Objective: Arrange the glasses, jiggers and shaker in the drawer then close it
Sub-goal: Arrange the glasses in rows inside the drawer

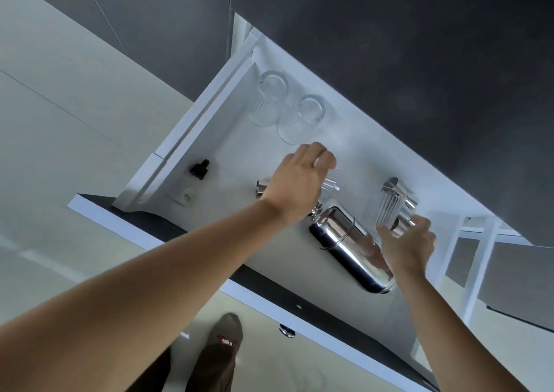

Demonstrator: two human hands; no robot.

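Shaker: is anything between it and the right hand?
Nothing visible. The right hand sits right beside the shaker, which lies on its side in the drawer; its fingers close on a ribbed glass just beyond.

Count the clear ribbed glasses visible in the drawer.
4: two glasses lying at the drawer's back left, one under the left hand, one at the right hand. Others may be hidden.

Bright, soft blur (wide-angle edge distortion)
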